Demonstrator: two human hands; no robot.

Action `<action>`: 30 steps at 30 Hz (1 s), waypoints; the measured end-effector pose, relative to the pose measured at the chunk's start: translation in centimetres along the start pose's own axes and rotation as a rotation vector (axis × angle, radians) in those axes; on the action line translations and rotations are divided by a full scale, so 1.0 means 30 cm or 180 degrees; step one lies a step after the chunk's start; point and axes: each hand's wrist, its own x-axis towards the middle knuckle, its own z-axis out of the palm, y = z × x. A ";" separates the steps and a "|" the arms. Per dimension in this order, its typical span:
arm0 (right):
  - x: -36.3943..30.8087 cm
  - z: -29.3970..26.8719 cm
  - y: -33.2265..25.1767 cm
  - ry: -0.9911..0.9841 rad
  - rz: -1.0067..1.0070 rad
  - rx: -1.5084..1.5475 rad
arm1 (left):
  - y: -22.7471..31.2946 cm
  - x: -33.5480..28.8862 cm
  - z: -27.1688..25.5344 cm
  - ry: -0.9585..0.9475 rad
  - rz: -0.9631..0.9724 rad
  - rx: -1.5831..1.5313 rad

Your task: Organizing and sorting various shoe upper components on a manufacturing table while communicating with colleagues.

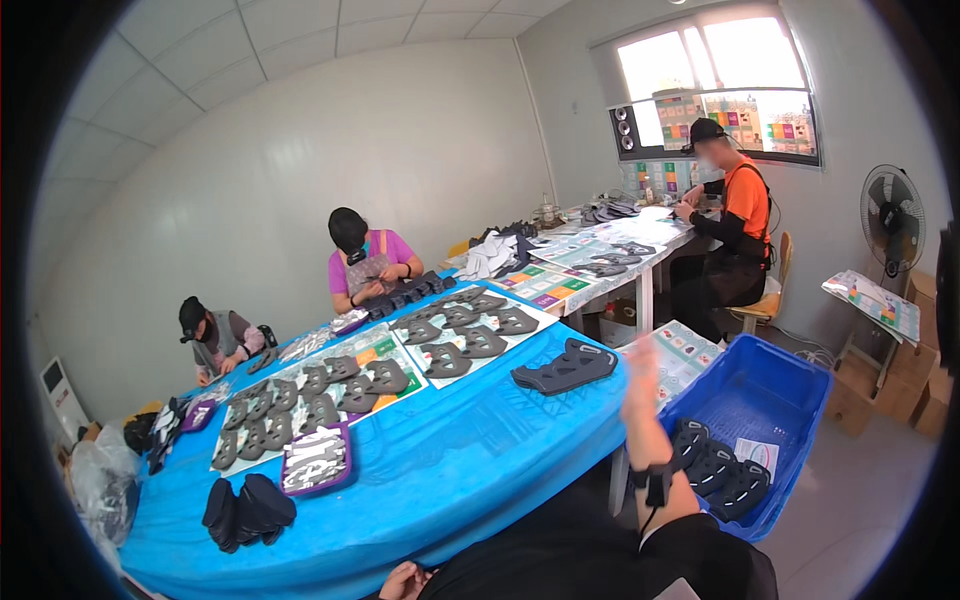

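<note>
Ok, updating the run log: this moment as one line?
left hand: near blue table; right hand: blurred, near dark pad; blue bin: holds black pads

From my end, can't read any txt, nos. or logos: print on the multicol. sheet [550, 288] on the white tbl [644, 297], the slip [757, 457] in the blue bin [745, 385] & the board [872, 305] by the fan [892, 222] is too small/blurry.

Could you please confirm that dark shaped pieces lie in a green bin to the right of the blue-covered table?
Not quite: the bin is blue, not green, as the head view shows. Dark shaped pieces do lie in it, right of the blue-covered table.
</note>
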 end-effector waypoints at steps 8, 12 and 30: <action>-0.098 -0.496 -0.123 0.3744 -0.0047 -0.0577 | -0.003 -0.017 0.001 0.0684 0.0536 -0.1447; -0.042 -0.122 -0.070 0.0571 0.2191 0.0525 | -0.004 -0.043 0.012 0.0924 0.0664 -0.1076; 0.064 0.384 -0.108 -0.0911 0.0365 0.1694 | -0.023 -0.031 -0.037 0.0393 0.0634 -0.0989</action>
